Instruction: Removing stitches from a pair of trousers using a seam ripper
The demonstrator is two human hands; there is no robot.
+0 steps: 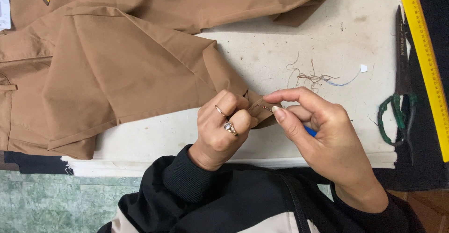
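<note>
Two hands work the corner of a brown garment at the near edge of the counter

The left hand (223, 127), wearing two rings, is clenched on a folded corner of the brown garment (126, 69), pinching it just above the counter's (280, 50) front edge. The right hand (322, 137) pinches a thin needle (267, 107) between thumb and forefinger at that same corner, with something blue (310, 131) tucked in its palm. The garment spreads across the left and back of the counter. Bare counter lies to the right, with loose threads (314, 77) behind the hands, then green-handled scissors (401, 74) and a yellow ruler (426, 60) along the right edge
</note>
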